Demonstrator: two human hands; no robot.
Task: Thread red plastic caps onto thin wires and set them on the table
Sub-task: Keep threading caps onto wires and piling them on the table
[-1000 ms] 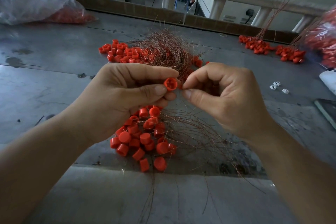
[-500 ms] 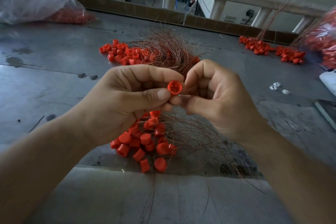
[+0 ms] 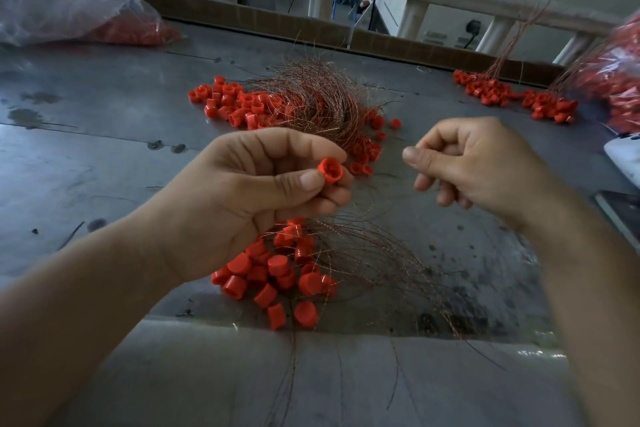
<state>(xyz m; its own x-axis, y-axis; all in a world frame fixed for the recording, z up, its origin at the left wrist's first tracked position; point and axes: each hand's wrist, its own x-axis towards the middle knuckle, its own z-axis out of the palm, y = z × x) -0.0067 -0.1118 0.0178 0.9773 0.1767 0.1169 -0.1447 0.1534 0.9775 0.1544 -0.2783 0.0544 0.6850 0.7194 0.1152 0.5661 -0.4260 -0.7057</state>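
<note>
Cap (image 3: 330,172) pinched between left hand (image 3: 249,204) thumb and fingers, above the near pile of caps (image 3: 277,274) on the desk (image 3: 104,156). Right hand (image 3: 485,166) curled, apart to the right; whether it pinches a wire, can't tell. Threading step, I reckon: next needs a wire end steered through the cap.

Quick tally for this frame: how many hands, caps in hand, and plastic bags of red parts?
Bare hands: 2, left hand and right hand
Small red plastic cap pinched by the left hand: 1
Clear plastic bags holding red parts: 2
Total: 5
</note>
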